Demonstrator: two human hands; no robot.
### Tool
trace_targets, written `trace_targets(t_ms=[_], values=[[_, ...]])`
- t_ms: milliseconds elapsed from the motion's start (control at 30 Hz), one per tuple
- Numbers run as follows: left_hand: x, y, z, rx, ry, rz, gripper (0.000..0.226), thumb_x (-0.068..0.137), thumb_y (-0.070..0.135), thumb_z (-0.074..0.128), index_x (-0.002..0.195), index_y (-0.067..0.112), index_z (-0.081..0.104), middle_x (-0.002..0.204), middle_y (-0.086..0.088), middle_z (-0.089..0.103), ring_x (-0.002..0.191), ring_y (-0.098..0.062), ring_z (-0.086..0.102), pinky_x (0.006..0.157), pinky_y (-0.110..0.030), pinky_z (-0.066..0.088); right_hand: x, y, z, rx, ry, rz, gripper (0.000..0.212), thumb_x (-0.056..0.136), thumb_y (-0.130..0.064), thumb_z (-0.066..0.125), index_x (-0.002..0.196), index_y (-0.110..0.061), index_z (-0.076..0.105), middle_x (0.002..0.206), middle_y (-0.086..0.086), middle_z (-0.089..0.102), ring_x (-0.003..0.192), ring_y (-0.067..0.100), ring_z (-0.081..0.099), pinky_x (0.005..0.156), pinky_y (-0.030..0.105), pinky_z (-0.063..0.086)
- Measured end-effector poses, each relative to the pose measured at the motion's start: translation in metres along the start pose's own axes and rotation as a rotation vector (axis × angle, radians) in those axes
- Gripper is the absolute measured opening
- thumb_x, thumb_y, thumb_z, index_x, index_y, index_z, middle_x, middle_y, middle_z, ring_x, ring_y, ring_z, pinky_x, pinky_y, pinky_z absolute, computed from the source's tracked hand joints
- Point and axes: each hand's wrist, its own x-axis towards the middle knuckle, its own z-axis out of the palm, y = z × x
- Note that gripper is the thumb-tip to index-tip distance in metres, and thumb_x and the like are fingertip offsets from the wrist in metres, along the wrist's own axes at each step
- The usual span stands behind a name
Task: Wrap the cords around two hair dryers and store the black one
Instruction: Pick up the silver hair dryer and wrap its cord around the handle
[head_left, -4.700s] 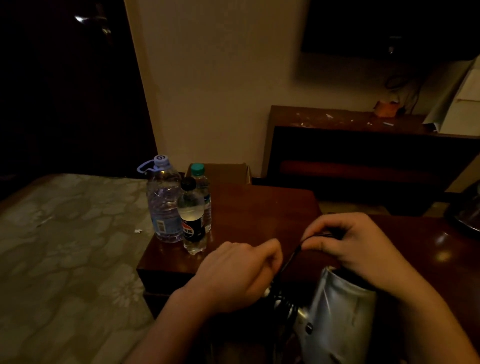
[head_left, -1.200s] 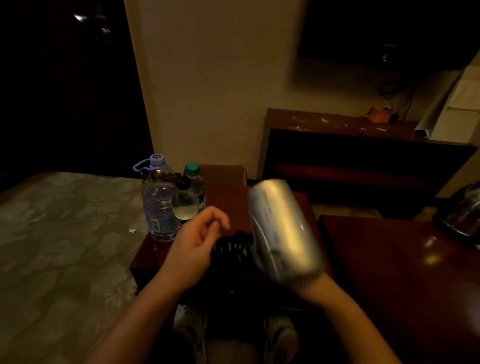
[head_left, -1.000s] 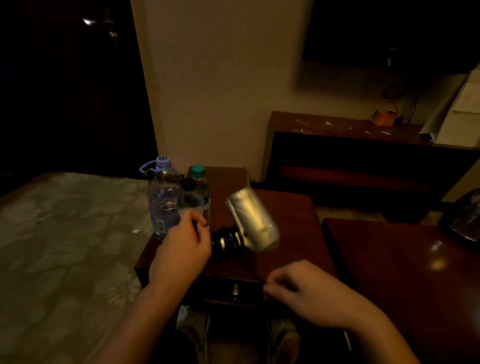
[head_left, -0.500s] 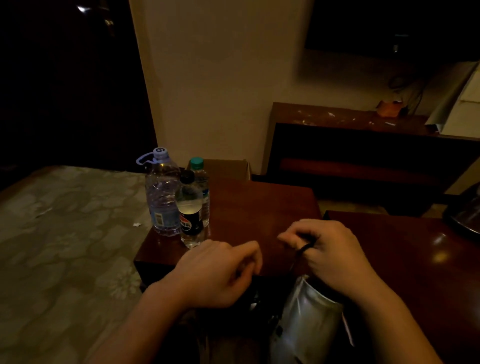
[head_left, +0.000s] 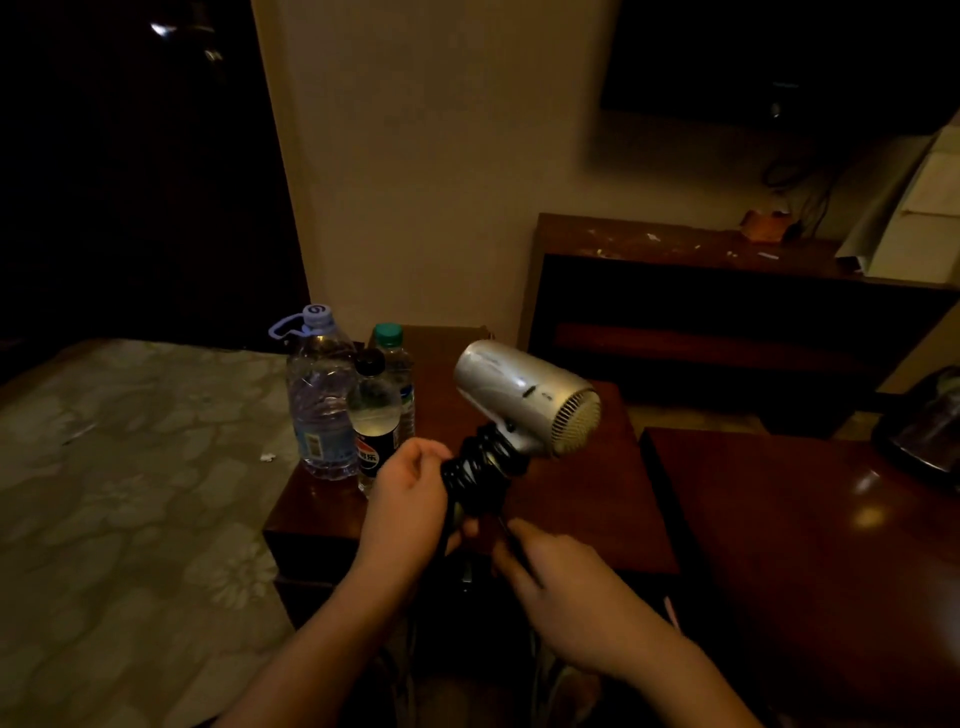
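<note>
Silver hair dryer (head_left: 524, 397) sits raised over the front edge of the dark wooden nightstand (head_left: 582, 499), its barrel running from upper left to the grille at right and its handle slanting down-left into my left hand (head_left: 410, 499), closed around the black cord (head_left: 475, 470) coils. My right hand (head_left: 558, 574), just below, pinches the loose cord end, close enough for another turn. A small bottle (head_left: 375, 426) near the nightstand's left edge bears a Pepsi label.

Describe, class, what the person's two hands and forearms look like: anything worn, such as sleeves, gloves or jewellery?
The left hand and right hand are bare, with no gloves. Both forearms are uncovered; no sleeves show. No watch or ring can be made out in the dim light.
</note>
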Motion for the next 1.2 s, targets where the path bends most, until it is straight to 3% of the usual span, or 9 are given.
trace_targets(t_ms=[133,300,500,633,733,800,900,1100,1200], values=[[0.012,-0.003,-0.012,0.338,0.033,-0.001,0.019,0.106,0.021,0.037,0.101,0.019,0.055,0.079,-0.012,0.067,0.045,-0.019,0.065,0.038,-0.027,0.045,-0.019,-0.003,-0.018,-0.216,0.009,0.033,0.021,0.097,-0.045,0.048,0.098,-0.027,0.058,0.094,-0.006,0.067,0.092,0.016,0.063,0.079,0.038,0.052],[-0.006,-0.002,-0.004,1.052,-0.074,0.285,0.009,0.104,0.036,0.037,0.103,0.033,0.045,0.076,0.007,0.065,0.062,-0.008,0.062,0.058,-0.033,0.052,-0.028,-0.021,-0.031,-0.23,0.117,0.02,0.017,0.086,-0.04,0.07,0.102,-0.034,0.066,0.116,-0.014,0.066,0.114,0.013,0.058,0.093,0.032,0.053],[-0.007,0.005,0.01,1.383,-0.425,0.506,0.014,0.104,0.037,0.039,0.116,0.032,0.037,0.071,0.007,0.052,0.059,-0.011,0.052,0.057,-0.035,0.045,-0.011,-0.009,-0.039,0.026,0.059,0.084,0.029,0.073,-0.042,0.084,0.091,-0.034,0.062,0.079,-0.006,0.064,0.07,0.006,0.061,0.066,0.03,0.055],[-0.005,-0.01,0.005,1.177,-0.492,0.313,0.007,0.1,0.029,0.042,0.106,0.033,0.039,0.081,0.005,0.056,0.069,-0.016,0.057,0.063,-0.036,0.046,-0.005,-0.001,-0.028,0.259,0.126,0.048,0.036,0.074,-0.041,0.083,0.102,-0.037,0.06,0.071,-0.005,0.063,0.062,0.002,0.059,0.06,0.025,0.051],[-0.008,-0.011,0.002,0.757,-0.451,0.168,0.012,0.104,0.028,0.041,0.099,0.024,0.051,0.089,-0.002,0.065,0.071,-0.017,0.064,0.06,-0.035,0.054,-0.002,-0.002,-0.017,0.039,0.395,-0.022,0.037,0.073,-0.058,0.076,0.094,-0.044,0.049,0.072,-0.009,0.058,0.069,0.002,0.055,0.059,0.021,0.045],[-0.009,-0.011,0.003,0.595,-0.375,0.134,0.016,0.101,0.032,0.047,0.098,0.019,0.054,0.095,-0.003,0.065,0.083,-0.02,0.064,0.073,-0.046,0.058,-0.002,-0.003,-0.012,-0.13,0.596,-0.069,0.035,0.07,-0.064,0.072,0.081,-0.04,0.05,0.071,-0.015,0.051,0.074,0.003,0.046,0.063,0.024,0.044],[-0.019,-0.014,0.008,0.362,-0.37,0.062,0.05,0.095,0.064,0.038,0.096,0.023,0.068,0.09,-0.02,0.072,0.079,-0.031,0.069,0.072,-0.046,0.056,-0.007,-0.002,-0.003,-0.323,0.825,-0.109,0.029,0.068,-0.062,0.077,0.073,-0.037,0.064,0.077,-0.019,0.054,0.082,0.011,0.04,0.07,0.028,0.035],[-0.024,-0.029,0.02,0.141,-0.304,0.007,0.047,0.098,0.065,0.039,0.093,0.034,0.074,0.083,-0.004,0.076,0.074,-0.023,0.074,0.066,-0.037,0.056,-0.015,-0.004,0.02,-0.257,0.875,-0.024,0.015,0.077,-0.044,0.077,0.091,-0.041,0.071,0.137,-0.005,0.05,0.129,0.025,0.036,0.096,0.049,0.035],[-0.03,-0.04,0.025,0.069,-0.248,-0.062,0.05,0.1,0.063,0.032,0.11,0.034,0.072,0.09,0.001,0.077,0.08,-0.014,0.073,0.064,-0.026,0.052,-0.016,-0.009,0.036,-0.129,0.941,0.024,0.041,0.076,-0.039,0.08,0.114,-0.039,0.063,0.153,0.002,0.031,0.143,0.027,0.026,0.109,0.054,0.03]])
